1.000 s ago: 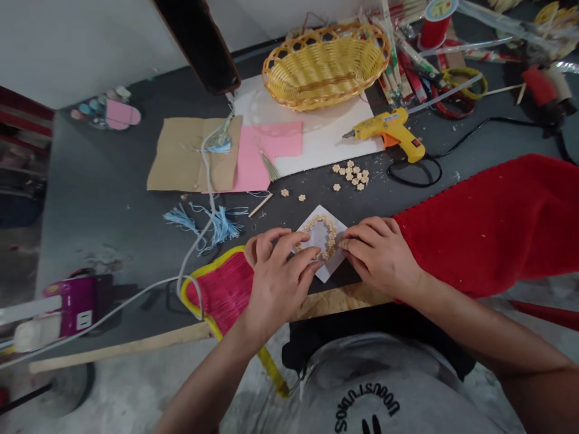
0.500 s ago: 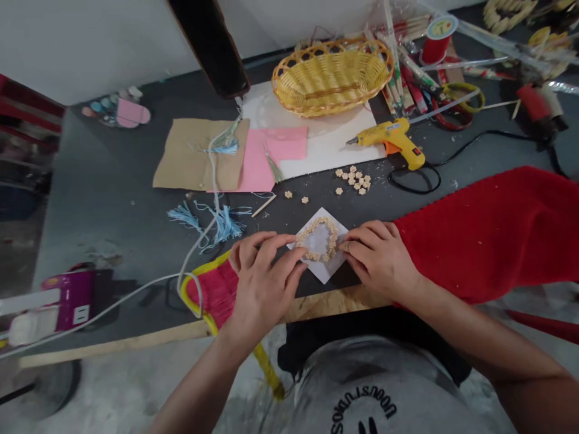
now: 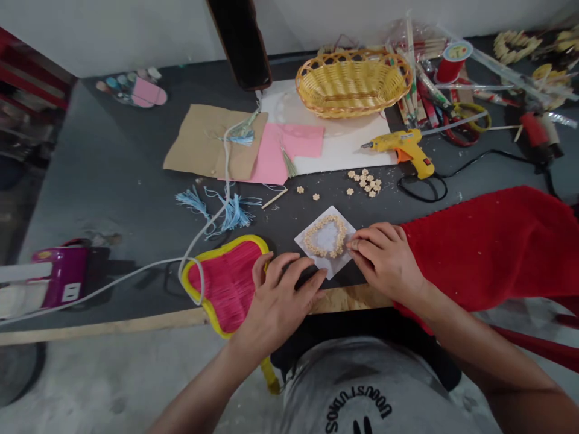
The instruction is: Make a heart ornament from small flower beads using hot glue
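Note:
A small white square of paper (image 3: 324,265) lies near the table's front edge, turned cornerwise. On it sits a ring of pale flower-shaped beads (image 3: 338,247), roughly heart-shaped. My right hand (image 3: 384,256) pinches the paper's right corner between thumb and fingers, close beside the beads. Spread fingers of my left hand (image 3: 283,295) rest by the paper's lower left side, holding nothing. Partly under that hand lies a pink threaded piece with a yellow border (image 3: 230,271). Several loose flower beads (image 3: 365,181) are scattered beyond the paper, with a short wooden stick (image 3: 274,199) to their left.
A yellow glue gun (image 3: 402,147) and wicker basket (image 3: 353,84) are at the back. Blue tassels (image 3: 233,214) and brown paper (image 3: 203,141) lie left, crossed by a white cable (image 3: 190,250). Red cloth (image 3: 488,247) covers the right front; a purple device (image 3: 67,274) stands far left.
My left hand has let go of the bead ring and drawn back toward the front edge, its fingers spreading. My right hand stays at the paper's right corner. The camera view has shifted slightly.

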The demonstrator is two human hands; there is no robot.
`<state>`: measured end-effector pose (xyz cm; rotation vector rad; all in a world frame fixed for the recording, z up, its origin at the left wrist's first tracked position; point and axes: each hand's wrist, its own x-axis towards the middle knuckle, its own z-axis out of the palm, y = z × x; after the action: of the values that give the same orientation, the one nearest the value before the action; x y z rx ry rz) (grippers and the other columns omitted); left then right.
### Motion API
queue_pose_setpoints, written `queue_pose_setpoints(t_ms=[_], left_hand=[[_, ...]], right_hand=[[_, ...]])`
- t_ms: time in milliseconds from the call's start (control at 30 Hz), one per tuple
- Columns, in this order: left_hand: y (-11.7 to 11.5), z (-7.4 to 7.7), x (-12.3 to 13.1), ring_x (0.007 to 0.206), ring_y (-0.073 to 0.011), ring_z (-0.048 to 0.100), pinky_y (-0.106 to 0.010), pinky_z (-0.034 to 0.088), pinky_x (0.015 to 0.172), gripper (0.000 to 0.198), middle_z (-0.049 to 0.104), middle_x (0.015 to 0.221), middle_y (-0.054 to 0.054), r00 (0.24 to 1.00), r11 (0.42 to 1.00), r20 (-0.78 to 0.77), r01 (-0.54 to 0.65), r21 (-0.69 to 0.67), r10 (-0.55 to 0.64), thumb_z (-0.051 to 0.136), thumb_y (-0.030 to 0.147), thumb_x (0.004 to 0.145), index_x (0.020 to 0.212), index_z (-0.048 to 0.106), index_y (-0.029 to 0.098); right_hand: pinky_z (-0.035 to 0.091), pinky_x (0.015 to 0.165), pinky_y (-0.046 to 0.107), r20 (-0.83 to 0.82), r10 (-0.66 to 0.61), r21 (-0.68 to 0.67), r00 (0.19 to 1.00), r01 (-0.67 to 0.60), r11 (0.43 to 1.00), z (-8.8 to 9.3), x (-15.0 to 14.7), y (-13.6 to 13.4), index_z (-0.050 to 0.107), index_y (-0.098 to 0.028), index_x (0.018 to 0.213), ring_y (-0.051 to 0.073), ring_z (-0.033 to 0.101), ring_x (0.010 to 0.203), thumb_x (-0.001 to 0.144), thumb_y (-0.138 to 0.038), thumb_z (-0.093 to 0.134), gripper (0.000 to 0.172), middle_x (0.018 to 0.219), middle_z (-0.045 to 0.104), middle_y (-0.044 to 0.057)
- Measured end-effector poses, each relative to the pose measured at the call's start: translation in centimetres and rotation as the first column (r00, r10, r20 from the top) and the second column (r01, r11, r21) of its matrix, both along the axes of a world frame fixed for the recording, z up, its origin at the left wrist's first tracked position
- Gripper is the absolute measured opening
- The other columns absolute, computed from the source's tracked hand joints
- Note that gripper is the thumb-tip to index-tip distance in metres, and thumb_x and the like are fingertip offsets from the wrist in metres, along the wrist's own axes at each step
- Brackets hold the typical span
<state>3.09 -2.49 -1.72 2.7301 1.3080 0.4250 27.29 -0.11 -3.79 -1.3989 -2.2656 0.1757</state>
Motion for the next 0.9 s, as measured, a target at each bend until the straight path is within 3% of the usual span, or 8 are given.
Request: queue_pose_setpoints(t_ms=[300, 500, 600, 700, 800, 900], left_hand=[[-0.1, -0.9, -0.6, 0.118, -0.0263, 0.050, -0.052, 0.023, 0.115, 0.029, 0.069, 0.116, -0.001, 0.999, 0.998, -0.010, 0.033, 0.044, -0.033, 0.069, 0.034, 0.089, 0.118, 0.066, 0.030], [0.0, -1.4, -0.7, 0.116, -0.0251, 0.051, -0.051, 0.022, 0.116, 0.025, 0.069, 0.114, 0.001, 0.998, 0.996, 0.056, 0.030, 0.078, -0.035, 0.068, 0.034, 0.090, 0.115, 0.067, 0.031], [-0.1, -1.5, -0.7, 0.117, -0.0252, 0.051, -0.051, 0.022, 0.116, 0.026, 0.068, 0.115, 0.000, 0.998, 0.997, 0.064, 0.025, 0.071, -0.030, 0.068, 0.034, 0.089, 0.115, 0.066, 0.031], [-0.2, -1.4, -0.6, 0.116, -0.0259, 0.051, -0.052, 0.023, 0.116, 0.026, 0.068, 0.114, 0.001, 0.997, 0.996, 0.066, 0.025, 0.086, -0.031, 0.069, 0.032, 0.088, 0.114, 0.066, 0.030], [-0.2, -1.4, -0.7, 0.115, -0.0262, 0.051, -0.052, 0.025, 0.114, 0.024, 0.069, 0.113, 0.001, 0.996, 0.995, 0.085, 0.018, 0.094, -0.026, 0.068, 0.029, 0.089, 0.112, 0.067, 0.028], [-0.3, -1.7, -0.8, 0.117, -0.0271, 0.051, -0.053, 0.024, 0.114, 0.027, 0.069, 0.115, 0.000, 0.995, 0.997, 0.097, 0.023, 0.074, -0.030, 0.067, 0.027, 0.088, 0.115, 0.067, 0.028]], right_hand=[[0.045, 0.082, 0.039, -0.015, 0.067, -0.102, 0.998, -0.069, 0.992, 1.2, 0.7, 0.2, 0.067, -0.019, 0.097, 0.022, 0.061, 0.098, 0.096, -0.024, 0.057, 0.011, 0.104, 0.073, 0.005], [0.052, 0.088, 0.037, 0.001, 0.120, -0.098, 0.993, -0.119, 0.988, 3.3, 1.9, 4.2, 0.068, -0.019, 0.100, 0.021, 0.065, 0.097, 0.097, -0.021, 0.053, 0.015, 0.102, 0.073, 0.007], [0.052, 0.088, 0.033, -0.024, 0.123, -0.085, 0.992, -0.125, 0.988, 3.4, 0.8, 7.4, 0.069, -0.019, 0.096, 0.020, 0.067, 0.097, 0.095, -0.021, 0.055, 0.014, 0.099, 0.073, 0.007], [0.051, 0.084, 0.032, 0.017, 0.130, -0.189, 0.991, -0.125, 0.974, 2.9, -1.5, 9.9, 0.070, -0.019, 0.096, 0.020, 0.067, 0.098, 0.094, -0.022, 0.058, 0.012, 0.101, 0.073, 0.007], [0.048, 0.080, 0.031, 0.096, 0.089, -0.290, 0.991, -0.057, 0.955, 2.7, -3.7, 11.2, 0.070, -0.020, 0.098, 0.021, 0.067, 0.099, 0.094, -0.025, 0.060, 0.013, 0.107, 0.072, 0.007], [0.046, 0.077, 0.030, 0.164, 0.039, -0.303, 0.986, 0.013, 0.953, 2.6, -4.9, 11.7, 0.071, -0.020, 0.096, 0.021, 0.066, 0.098, 0.093, -0.027, 0.062, 0.012, 0.107, 0.072, 0.006]])
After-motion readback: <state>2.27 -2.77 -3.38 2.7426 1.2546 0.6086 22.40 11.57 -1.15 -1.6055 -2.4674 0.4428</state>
